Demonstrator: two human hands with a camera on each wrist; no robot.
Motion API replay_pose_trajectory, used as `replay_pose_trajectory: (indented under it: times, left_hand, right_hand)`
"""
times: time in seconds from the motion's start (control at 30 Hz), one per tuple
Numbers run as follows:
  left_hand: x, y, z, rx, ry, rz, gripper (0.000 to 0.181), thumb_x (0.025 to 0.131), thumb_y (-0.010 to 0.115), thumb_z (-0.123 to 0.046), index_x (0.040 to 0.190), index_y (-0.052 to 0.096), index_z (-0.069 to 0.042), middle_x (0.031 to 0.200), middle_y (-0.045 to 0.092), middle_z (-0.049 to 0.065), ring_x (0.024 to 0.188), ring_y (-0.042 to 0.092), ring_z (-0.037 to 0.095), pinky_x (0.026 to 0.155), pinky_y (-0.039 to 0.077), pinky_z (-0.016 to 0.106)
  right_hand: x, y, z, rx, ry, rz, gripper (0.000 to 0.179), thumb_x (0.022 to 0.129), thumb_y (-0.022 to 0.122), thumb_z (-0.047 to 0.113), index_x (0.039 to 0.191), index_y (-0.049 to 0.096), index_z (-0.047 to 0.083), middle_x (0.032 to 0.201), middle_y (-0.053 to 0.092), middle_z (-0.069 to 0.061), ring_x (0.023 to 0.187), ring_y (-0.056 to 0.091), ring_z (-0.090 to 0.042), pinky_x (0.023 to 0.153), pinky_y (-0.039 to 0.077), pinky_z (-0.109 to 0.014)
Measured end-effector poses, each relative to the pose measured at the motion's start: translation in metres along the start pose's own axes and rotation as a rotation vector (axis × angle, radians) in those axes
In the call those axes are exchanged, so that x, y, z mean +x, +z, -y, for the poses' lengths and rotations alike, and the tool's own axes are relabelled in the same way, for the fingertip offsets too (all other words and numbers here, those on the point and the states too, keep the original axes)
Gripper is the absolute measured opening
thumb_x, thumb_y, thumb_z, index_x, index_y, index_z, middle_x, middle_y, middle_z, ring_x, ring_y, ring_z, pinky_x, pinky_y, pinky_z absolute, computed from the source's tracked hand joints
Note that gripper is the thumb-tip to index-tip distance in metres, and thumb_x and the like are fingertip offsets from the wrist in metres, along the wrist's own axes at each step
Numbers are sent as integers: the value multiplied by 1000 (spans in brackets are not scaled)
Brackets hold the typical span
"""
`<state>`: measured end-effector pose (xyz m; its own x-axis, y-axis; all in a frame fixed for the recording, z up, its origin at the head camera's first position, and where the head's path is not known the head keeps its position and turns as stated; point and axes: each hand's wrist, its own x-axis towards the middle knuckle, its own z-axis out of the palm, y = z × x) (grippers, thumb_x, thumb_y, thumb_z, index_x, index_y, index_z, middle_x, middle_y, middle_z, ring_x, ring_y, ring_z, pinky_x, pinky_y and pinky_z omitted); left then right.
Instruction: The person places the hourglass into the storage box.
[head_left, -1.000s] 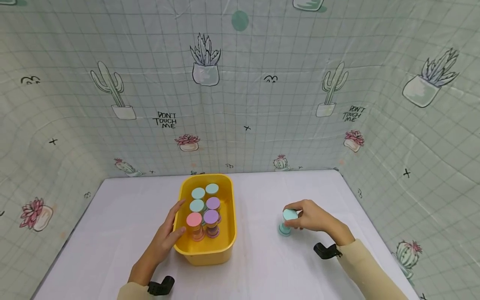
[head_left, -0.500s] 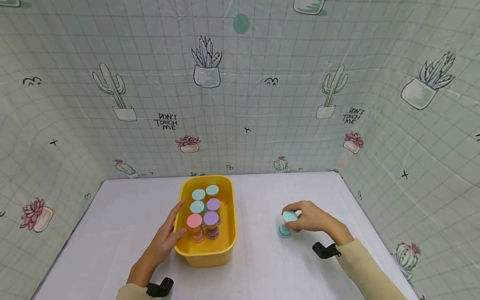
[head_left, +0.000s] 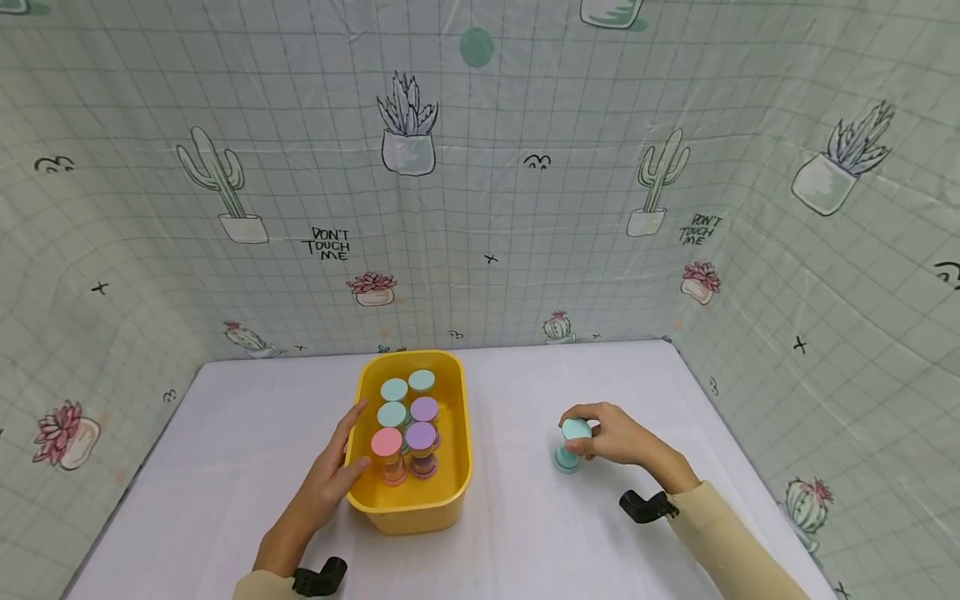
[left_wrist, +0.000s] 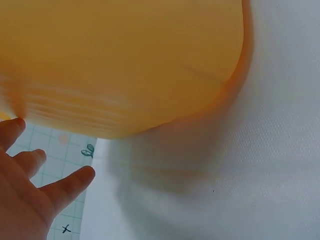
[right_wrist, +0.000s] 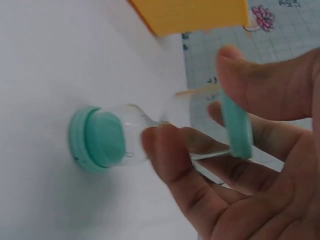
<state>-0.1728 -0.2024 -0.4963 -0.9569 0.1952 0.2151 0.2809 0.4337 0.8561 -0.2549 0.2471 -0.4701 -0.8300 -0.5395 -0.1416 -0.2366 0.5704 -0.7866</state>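
Note:
My right hand [head_left: 618, 435] holds a teal sand timer [head_left: 567, 460] upright on the table, its fingers round the upper part. In the right wrist view, the timer's teal sand [right_wrist: 106, 139] lies in the bottom bulb, and fingers hide part of the glass. My left hand [head_left: 330, 467] rests against the left side of a yellow bin [head_left: 444, 492], fingers fairly straight, thumb at the rim. Inside the bin stand three teal-capped sand timers [head_left: 393, 389], two purple ones [head_left: 422, 437] and a pink one [head_left: 387, 442]. The left wrist view shows the bin's outer wall [left_wrist: 125, 65] beside the fingers.
A white cloth covers the table [head_left: 510, 500]. Grid-patterned fabric with printed cacti [head_left: 480, 208] hangs behind it and along both sides. White table surface lies between the bin and the right hand.
Almost nothing differs. The view has shifted slightly; the right hand still holds the teal sand timer in the same place and the left hand stays at the bin.

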Motion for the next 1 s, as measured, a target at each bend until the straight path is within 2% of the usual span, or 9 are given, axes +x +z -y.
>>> replay_pose_trajectory:
  times: [0.27,0.43,0.53,0.67,0.8,1.0]
  left_hand:
    - [2,-1,-2,6,14,10,72,100,50,-23,165,19,-16,170,20,24,151,24,56,109,32,71]
    - [1,-3,-2,5,7,-2,71,100,50,-19,164,20,-17,170,20,23,151,24,55,110,31,72]
    - [1,-4,-2,0,9,-3,71,100,50,-18,164,20,-16,170,20,22,151,23,55,110,30,73]
    - [2,-4,-1,0,10,2,71,100,50,-18,164,20,-15,170,20,23,151,23,55,109,30,73]
    - [1,-3,-2,5,7,5,71,100,50,-19,164,21,-16,169,20,24,151,23,56,108,30,75]
    - [0,-2,-4,16,-9,13,71,99,51,-22,164,22,-17,169,21,23,151,24,56,108,30,76]
  right_hand:
    - [-1,6,4,0,4,-34,35,93,73,11,122,64,-6,97,65,-11,66,63,-16,60,52,-27]
    - [4,8,13,6,-19,-9,34,95,70,12,123,63,-5,92,64,-9,69,65,-26,59,54,-28]
    - [7,7,21,-4,-34,-14,32,97,70,15,123,64,-1,98,65,-10,74,68,-26,62,55,-28]
    - [11,2,36,5,-82,-25,30,98,69,19,124,65,5,107,66,-12,76,70,-19,68,55,-29]
    - [17,-2,56,45,-156,-26,32,100,67,20,128,65,8,107,66,-11,74,69,-17,65,54,-28]
    - [27,-6,95,87,-239,-41,36,99,69,20,132,63,6,113,66,-14,84,72,-33,75,61,-30]
